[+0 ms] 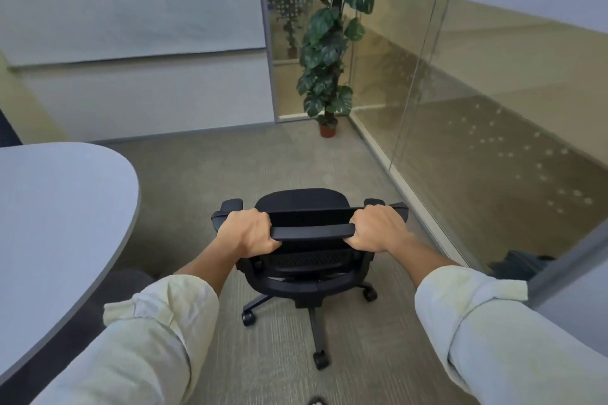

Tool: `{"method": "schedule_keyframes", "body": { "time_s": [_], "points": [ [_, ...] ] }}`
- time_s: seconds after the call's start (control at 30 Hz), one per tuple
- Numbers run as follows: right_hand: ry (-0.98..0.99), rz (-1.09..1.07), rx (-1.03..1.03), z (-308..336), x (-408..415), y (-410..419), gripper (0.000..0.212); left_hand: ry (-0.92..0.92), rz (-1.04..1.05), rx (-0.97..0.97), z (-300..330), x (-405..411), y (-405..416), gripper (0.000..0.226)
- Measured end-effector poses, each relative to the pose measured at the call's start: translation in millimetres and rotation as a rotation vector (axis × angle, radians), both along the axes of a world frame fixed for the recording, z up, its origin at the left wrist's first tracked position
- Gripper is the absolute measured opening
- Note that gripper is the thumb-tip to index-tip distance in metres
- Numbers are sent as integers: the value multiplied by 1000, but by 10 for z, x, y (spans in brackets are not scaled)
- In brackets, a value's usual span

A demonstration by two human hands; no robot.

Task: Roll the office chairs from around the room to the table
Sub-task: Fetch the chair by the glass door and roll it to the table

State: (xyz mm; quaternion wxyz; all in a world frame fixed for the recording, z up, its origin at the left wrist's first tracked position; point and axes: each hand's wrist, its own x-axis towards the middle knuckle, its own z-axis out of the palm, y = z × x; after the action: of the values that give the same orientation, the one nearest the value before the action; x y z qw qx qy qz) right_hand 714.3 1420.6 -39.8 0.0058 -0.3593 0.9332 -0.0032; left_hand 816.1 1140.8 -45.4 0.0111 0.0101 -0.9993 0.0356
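A black office chair (306,268) with a mesh back, armrests and castors stands on the carpet right in front of me, its back toward me. My left hand (248,232) grips the left end of the chair's top rail. My right hand (378,228) grips the right end of the same rail. The rounded end of a pale grey table (59,207) fills the left side of the view, a short gap away from the chair's left armrest.
A tall potted plant (329,52) stands in the far corner. A glass partition (477,128) runs along the right, close to the chair's right armrest. A white wall with a board is ahead. Another dark chair seat (131,279) shows under the table edge.
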Motion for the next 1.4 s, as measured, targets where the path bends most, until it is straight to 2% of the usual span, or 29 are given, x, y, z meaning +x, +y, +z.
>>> {"method": "schedule_keyframes", "body": {
  "time_s": [0.23,0.53,1.0,1.4],
  "points": [
    [-20,72,26,33,-936,-549,37,-15,81,-14,1,-741,-464,42],
    [20,202,34,-49,-1996,-821,37,-8,202,43,-11,-1386,-546,44],
    [-15,557,107,117,-3109,-205,29,-25,561,97,11,-1738,803,41],
    [67,753,134,114,-3022,-162,29,-12,751,102,27,-1364,1325,42]
  ]
}}
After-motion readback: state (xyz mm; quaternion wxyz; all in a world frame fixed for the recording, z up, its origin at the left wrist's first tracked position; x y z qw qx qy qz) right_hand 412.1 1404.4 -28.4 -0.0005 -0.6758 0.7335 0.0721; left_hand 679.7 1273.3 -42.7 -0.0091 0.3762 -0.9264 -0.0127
